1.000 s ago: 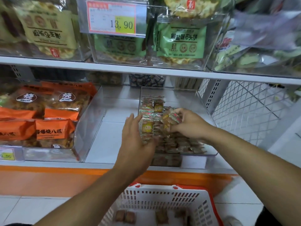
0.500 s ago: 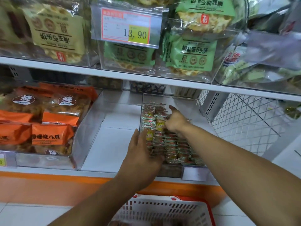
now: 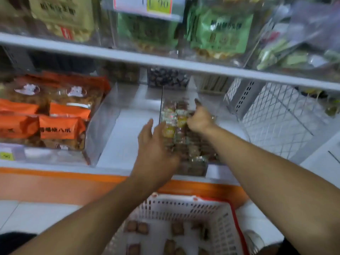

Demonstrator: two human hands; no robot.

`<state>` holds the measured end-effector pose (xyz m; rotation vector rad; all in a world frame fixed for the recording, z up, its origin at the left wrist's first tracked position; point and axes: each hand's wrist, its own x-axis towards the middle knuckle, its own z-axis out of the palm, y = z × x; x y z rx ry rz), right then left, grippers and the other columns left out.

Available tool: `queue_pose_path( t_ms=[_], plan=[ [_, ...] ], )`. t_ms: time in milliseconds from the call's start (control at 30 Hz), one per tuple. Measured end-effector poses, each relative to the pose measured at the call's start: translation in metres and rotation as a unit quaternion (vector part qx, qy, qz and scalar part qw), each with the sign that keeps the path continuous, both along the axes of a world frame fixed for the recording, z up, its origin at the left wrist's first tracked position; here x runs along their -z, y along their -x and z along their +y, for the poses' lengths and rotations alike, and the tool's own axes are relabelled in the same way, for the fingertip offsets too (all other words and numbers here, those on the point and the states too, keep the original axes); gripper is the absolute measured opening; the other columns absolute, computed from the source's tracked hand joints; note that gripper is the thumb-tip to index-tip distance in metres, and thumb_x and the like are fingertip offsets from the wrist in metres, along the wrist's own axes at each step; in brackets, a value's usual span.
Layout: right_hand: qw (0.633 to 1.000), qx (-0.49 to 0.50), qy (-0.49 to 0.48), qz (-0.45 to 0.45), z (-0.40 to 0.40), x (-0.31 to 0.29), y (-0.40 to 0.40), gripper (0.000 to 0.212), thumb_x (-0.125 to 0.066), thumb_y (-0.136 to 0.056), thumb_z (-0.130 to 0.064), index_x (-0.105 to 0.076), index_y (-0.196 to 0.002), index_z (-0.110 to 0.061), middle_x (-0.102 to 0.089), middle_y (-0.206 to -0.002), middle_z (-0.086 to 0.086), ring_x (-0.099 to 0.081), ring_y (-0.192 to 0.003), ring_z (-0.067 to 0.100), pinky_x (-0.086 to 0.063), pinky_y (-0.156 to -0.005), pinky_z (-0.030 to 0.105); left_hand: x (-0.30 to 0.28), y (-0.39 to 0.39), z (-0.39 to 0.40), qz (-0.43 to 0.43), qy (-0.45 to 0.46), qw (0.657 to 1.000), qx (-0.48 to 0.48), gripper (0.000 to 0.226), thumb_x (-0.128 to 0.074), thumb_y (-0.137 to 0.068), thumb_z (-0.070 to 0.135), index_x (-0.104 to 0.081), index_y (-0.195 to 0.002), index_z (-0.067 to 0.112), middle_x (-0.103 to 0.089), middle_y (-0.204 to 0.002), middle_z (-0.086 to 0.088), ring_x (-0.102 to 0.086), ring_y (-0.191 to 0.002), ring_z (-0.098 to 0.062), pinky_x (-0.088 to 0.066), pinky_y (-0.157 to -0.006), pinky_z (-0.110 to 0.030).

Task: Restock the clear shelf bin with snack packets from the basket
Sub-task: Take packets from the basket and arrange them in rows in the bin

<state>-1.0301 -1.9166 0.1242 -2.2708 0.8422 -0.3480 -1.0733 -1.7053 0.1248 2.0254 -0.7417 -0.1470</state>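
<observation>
Both hands are in the middle of the frame at the clear bin (image 3: 211,100), which sits on the lower shelf (image 3: 117,144). The right hand (image 3: 199,119) is curled with its fingers bunched against the stack of packets (image 3: 174,118) near the back of the bin; blur hides whether it pinches one or only pushes. The left hand (image 3: 156,144) lies with fingers straight and together against the bin's left side, touching the packets there, thumb spread out to the left.

Against the frame half a second before, the view has tilted down: the price tag (image 3: 147,4) is now cut by the top edge, and the white basket (image 3: 184,223) at the bottom centre shows more of its floor, with several brown packets lying loose in it. The right hand stays at the same spot deep in the bin, while the left hand has reached a little further in. The orange bags (image 3: 60,124) at the left are unmoved
</observation>
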Motion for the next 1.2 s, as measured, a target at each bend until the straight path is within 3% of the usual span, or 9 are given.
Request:
queue_pose_path(
  t_ms=[133, 233, 333, 400, 567, 667, 833, 1100, 1200],
  plan=[
    [0.918, -0.016, 0.105, -0.382, 0.036, -0.010, 0.050, 0.040, -0.043, -0.078, 0.015, -0.065, -0.106, -0.003, -0.067, -0.102, 0.010, -0.063, -0.096, 0.021, -0.054, -0.085, 0.036, -0.009, 0.011, 0.016, -0.152, 0.037, 0.986, -0.055, 0.028, -0.069, -0.081, 0.012, -0.060, -0.105, 0.022, -0.059, -0.106, 0.007, -0.053, -0.105, -0.019, -0.046, -0.089, -0.033],
    [0.855, -0.110, 0.134, -0.488, 0.079, 0.028, 0.100, 0.027, -0.039, -0.068, 0.016, -0.055, -0.070, -0.006, -0.057, -0.071, 0.006, -0.055, -0.069, 0.020, -0.046, -0.064, 0.033, 0.012, 0.021, 0.027, -0.106, -0.079, 0.991, 0.019, 0.014, -0.057, -0.076, 0.012, -0.054, -0.084, 0.023, -0.061, -0.081, 0.005, -0.059, -0.079, -0.025, -0.048, -0.064, -0.035],
    [0.929, -0.150, 0.059, -0.332, 0.106, 0.116, 0.141, 0.023, -0.041, -0.073, 0.011, -0.055, -0.070, -0.007, -0.058, -0.071, 0.005, -0.053, -0.068, 0.020, -0.042, -0.063, 0.029, 0.067, 0.032, 0.040, -0.027, -0.391, 0.907, 0.152, 0.022, -0.059, -0.083, 0.015, -0.061, -0.104, 0.020, -0.066, -0.106, -0.009, -0.065, -0.096, -0.032, -0.049, -0.070, -0.035],
    [0.983, -0.178, -0.015, -0.050, 0.111, 0.190, 0.168, 0.022, -0.047, -0.084, 0.004, -0.065, -0.085, -0.009, -0.069, -0.090, 0.007, -0.063, -0.086, 0.023, -0.049, -0.076, 0.031, 0.120, 0.042, 0.049, 0.035, -0.510, 0.821, 0.256, 0.036, -0.061, -0.088, 0.014, -0.061, -0.124, 0.014, -0.062, -0.127, -0.012, -0.062, -0.114, -0.030, -0.052, -0.086, -0.035],
    [0.885, -0.213, -0.124, 0.396, 0.105, 0.327, 0.261, 0.053, -0.062, -0.097, -0.021, -0.045, -0.146, -0.008, -0.047, -0.149, 0.010, -0.047, -0.136, 0.025, -0.031, -0.095, 0.022, 0.243, 0.058, 0.087, 0.173, -0.611, 0.706, 0.314, 0.057, -0.057, -0.101, 0.023, -0.038, -0.152, 0.006, -0.037, -0.158, -0.018, -0.041, -0.141, -0.032, -0.032, -0.109, -0.029],
    [0.848, -0.236, -0.132, 0.455, 0.106, 0.356, 0.286, 0.060, -0.063, -0.097, -0.029, -0.040, -0.149, -0.009, -0.044, -0.152, 0.012, -0.047, -0.135, 0.022, -0.034, -0.106, 0.027, 0.297, 0.068, 0.115, 0.154, -0.634, 0.700, 0.292, 0.051, -0.058, -0.098, 0.027, -0.044, -0.144, 0.010, -0.048, -0.145, -0.019, -0.052, -0.130, -0.035, -0.044, -0.106, -0.040],
    [0.839, -0.229, -0.123, 0.478, 0.117, 0.384, 0.286, 0.053, -0.066, -0.092, -0.030, -0.049, -0.137, -0.009, -0.062, -0.129, 0.017, -0.062, -0.114, 0.026, -0.047, -0.088, 0.035, 0.344, 0.075, 0.137, 0.067, -0.608, 0.734, 0.294, 0.051, -0.056, -0.095, 0.028, -0.043, -0.143, 0.018, -0.050, -0.137, -0.013, -0.050, -0.128, -0.035, -0.046, -0.104, -0.049],
    [0.827, -0.288, -0.123, 0.466, 0.123, 0.400, 0.291, 0.022, -0.067, -0.091, -0.031, -0.058, -0.082, -0.014, -0.061, -0.082, 0.011, -0.058, -0.084, 0.021, -0.036, -0.069, 0.023, 0.365, 0.084, 0.132, -0.038, -0.663, 0.696, 0.273, 0.041, -0.044, -0.100, 0.012, -0.042, -0.141, 0.004, -0.049, -0.142, -0.017, -0.046, -0.130, -0.034, -0.034, -0.109, -0.042],
    [0.836, -0.306, -0.128, 0.437, 0.123, 0.388, 0.278, 0.013, -0.067, -0.091, -0.026, -0.058, -0.092, -0.016, -0.064, -0.089, 0.007, -0.062, -0.081, 0.025, -0.046, -0.067, 0.025, 0.368, 0.083, 0.129, -0.052, -0.690, 0.667, 0.276, 0.041, -0.052, -0.099, 0.017, -0.050, -0.137, 0.004, -0.048, -0.141, -0.017, -0.043, -0.131, -0.033, -0.033, -0.112, -0.042]
  ],
)
